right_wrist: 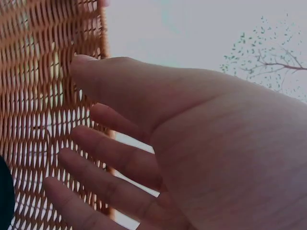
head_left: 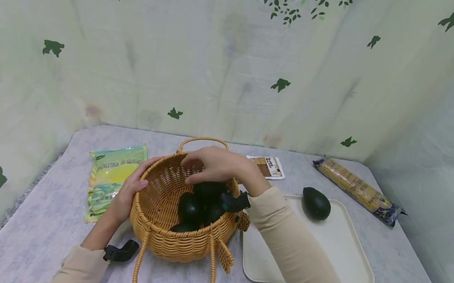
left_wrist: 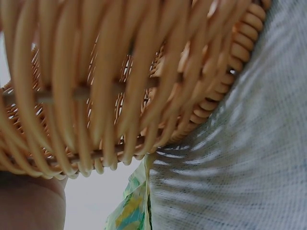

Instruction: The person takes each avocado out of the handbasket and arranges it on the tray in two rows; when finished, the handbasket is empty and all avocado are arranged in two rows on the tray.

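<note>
Below my loosely spread right hand [head_left: 220, 164], glossy, rounded dark avocados [head_left: 191, 208] lay inside the woven wicker basket [head_left: 175, 248]; my left hand [head_left: 129, 192] gripped its rim.

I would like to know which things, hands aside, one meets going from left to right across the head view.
Green-yellow packet, wicker basket, small brown-white packet, dark oval item on the tray, long golden packet.
</note>
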`<action>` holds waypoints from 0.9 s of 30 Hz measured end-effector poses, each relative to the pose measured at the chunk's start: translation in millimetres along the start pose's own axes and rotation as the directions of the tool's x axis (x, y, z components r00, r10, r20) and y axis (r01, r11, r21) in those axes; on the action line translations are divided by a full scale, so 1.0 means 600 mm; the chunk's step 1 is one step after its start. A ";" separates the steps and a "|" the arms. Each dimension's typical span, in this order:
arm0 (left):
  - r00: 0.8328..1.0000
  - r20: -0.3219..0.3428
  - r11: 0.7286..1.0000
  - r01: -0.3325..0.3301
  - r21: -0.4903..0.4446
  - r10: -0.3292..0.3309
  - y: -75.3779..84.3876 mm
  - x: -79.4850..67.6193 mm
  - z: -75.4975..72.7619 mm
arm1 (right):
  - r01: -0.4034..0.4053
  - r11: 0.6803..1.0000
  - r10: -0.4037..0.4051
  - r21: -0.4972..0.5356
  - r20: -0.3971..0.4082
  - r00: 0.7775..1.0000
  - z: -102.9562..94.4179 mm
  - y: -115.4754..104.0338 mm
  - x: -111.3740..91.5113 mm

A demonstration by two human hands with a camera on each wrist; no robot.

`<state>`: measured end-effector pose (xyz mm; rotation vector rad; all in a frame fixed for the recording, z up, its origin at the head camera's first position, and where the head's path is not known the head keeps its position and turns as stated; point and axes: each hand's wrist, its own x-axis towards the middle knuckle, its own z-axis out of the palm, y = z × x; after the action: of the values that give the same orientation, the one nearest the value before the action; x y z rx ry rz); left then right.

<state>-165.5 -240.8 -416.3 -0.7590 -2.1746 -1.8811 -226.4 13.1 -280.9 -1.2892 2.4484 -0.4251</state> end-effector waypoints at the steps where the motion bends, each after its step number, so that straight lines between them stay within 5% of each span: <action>1: 1.000 -0.003 1.000 0.001 -0.002 -0.001 0.000 0.000 0.000 | -0.001 1.000 0.001 0.002 0.007 1.000 0.001 -0.001 0.002; 14: 1.000 -0.002 1.000 0.003 -0.008 -0.003 0.000 0.000 0.001 | -0.028 0.999 0.025 0.033 0.068 0.997 0.016 -0.008 0.031; 27: 1.000 0.005 1.000 -0.006 -0.012 0.006 0.004 0.000 0.002 | 0.039 0.988 -0.056 0.148 0.113 0.992 0.040 0.017 0.049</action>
<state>-164.1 -239.5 -414.7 -0.7725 -2.1629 -1.8933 -239.4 -8.5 -311.5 -1.2762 2.2499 -0.5155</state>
